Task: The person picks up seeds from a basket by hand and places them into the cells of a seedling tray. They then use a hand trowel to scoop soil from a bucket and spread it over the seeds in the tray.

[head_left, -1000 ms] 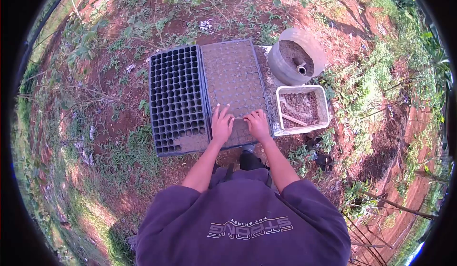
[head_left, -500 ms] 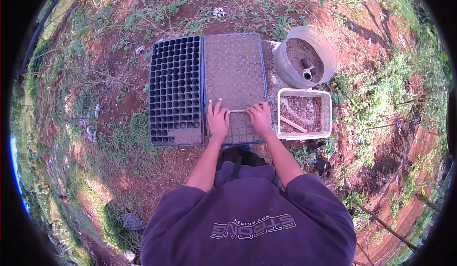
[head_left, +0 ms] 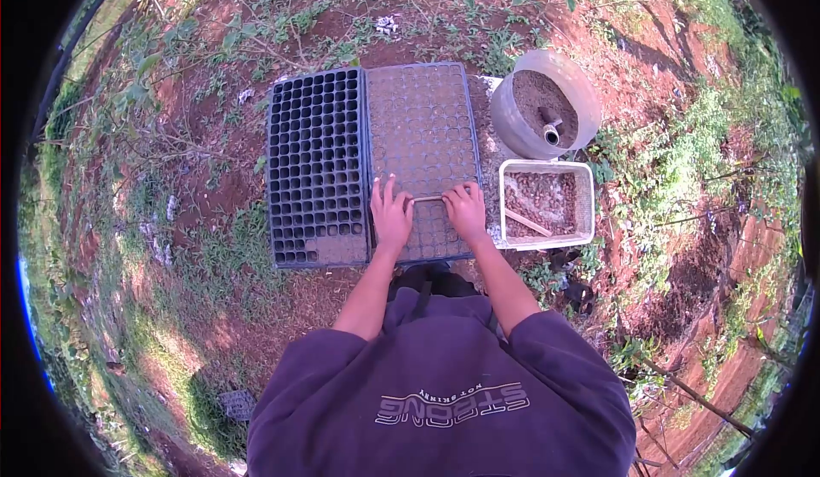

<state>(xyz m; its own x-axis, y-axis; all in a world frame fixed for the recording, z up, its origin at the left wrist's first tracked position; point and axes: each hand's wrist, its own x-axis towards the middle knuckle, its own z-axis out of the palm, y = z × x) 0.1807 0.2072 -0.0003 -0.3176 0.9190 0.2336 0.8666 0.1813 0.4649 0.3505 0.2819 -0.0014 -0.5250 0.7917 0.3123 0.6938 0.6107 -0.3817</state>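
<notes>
A thin wooden stick (head_left: 427,198) lies crosswise over the soil-filled seedling tray (head_left: 418,118), between my two hands. My left hand (head_left: 393,216) grips its left end between thumb and fingers, with some fingers stretched forward over the tray. At the other end, my right hand (head_left: 465,212) is closed on the stick. Left of that tray stands a second black seedling tray (head_left: 314,152); most of its cells are hollow, and soil covers the cells at its near end.
To the right, a white basket (head_left: 589,204) holds reddish-brown seed-like pieces and a flat wooden strip (head_left: 528,222). Behind it, a translucent round tub (head_left: 508,118) contains soil and a short tube (head_left: 551,134). Weeds and bare red earth surround the trays.
The view has shifted slightly. Both hands keep hold of the stick at nearly the same place on the tray.
</notes>
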